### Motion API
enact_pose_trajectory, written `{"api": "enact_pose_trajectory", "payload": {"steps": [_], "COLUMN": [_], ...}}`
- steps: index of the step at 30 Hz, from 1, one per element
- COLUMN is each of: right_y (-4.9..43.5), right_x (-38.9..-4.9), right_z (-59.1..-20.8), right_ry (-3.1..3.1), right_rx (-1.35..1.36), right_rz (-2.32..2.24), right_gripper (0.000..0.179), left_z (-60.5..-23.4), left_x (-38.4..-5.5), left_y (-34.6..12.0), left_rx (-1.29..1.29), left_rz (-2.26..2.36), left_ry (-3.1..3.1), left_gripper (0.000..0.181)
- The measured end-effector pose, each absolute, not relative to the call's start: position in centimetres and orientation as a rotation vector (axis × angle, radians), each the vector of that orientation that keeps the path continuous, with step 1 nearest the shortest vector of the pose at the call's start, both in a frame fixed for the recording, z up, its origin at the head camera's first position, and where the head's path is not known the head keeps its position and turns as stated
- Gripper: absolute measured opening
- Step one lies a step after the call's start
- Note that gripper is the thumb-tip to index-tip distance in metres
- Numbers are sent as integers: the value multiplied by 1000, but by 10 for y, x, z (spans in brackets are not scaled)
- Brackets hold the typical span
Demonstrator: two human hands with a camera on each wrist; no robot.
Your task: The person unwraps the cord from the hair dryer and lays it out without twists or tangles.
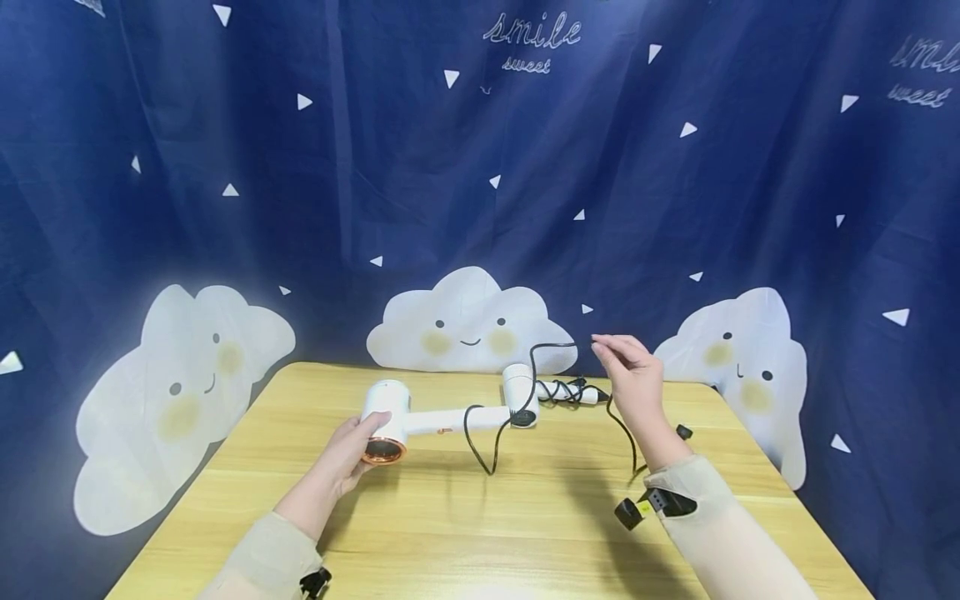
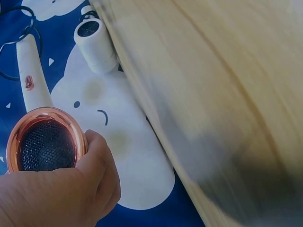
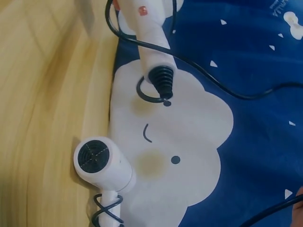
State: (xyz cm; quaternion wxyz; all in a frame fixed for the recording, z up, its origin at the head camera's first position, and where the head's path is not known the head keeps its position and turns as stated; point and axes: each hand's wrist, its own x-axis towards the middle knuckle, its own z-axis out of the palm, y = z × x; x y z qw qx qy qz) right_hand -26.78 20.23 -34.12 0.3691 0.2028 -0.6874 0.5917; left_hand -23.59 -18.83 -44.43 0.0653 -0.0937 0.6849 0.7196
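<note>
In my left hand is a white hair dryer, gripped round its barrel. Its copper-coloured ring and dark mesh grille face the left wrist camera, and its handle extends to the right, raised over the table. From the handle's ribbed black end runs a loosely looped black cord. My right hand, lifted at the right, pinches this cord between thumb and fingertips. Another white hair dryer lies behind on the table, black cord wound round its handle.
The wooden table ends at the back against a dark blue curtain printed with white clouds and triangles. A small black piece shows beside my right wrist. Wrist cameras are strapped over both sleeves.
</note>
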Motion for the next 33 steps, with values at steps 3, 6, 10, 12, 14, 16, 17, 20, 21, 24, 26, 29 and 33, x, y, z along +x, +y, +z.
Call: {"api": "enact_pose_trajectory", "payload": {"steps": [3,6,10,12,14,16,17,20,21,24,26,29,33], "right_y": [205,208,211,212,212,212,213,214,214,220,225,233,239], "right_x": [-272,-276,-282,-284,-285,-286,-287,-289,-290,-299,-307,-319,-326], "right_z": [-340,-339,-339,-339,-339,-338,-338,-337,-337,-343,-349,-359,-367], "right_ry": [-1712,-1662,-1624,-1622,-1623,-1626,-1624,-1623,-1618,-1611,-1610,-1608,-1625], "right_rx": [441,384,319,278,233,189,168,107,91,39,-3,-60,-103], "right_rz": [1580,1624,1641,1639,1640,1639,1641,1639,1638,1633,1633,1643,1617], "right_gripper": [14,16,18,19,19,20,20,21,21,21,21,21,18], "left_z": [-444,-445,-446,-446,-447,-447,-447,-448,-449,-451,-452,-453,-452], "left_x": [-236,-237,-237,-236,-236,-236,-236,-236,-237,-238,-239,-239,-239], "left_y": [-189,-190,-190,-190,-190,-190,-190,-191,-192,-193,-195,-196,-199], "left_rx": [-284,-285,-284,-286,-284,-277,-274,-268,-269,-266,-267,-257,-241], "left_rz": [2171,2172,2168,2165,2167,2164,2162,2162,2164,2168,2163,2148,2146], "left_ry": [2067,2066,2067,2067,2064,2064,2064,2060,2056,2052,2056,2071,2068], "left_gripper": [62,62,62,63,64,66,66,67,66,65,64,64,65]}}
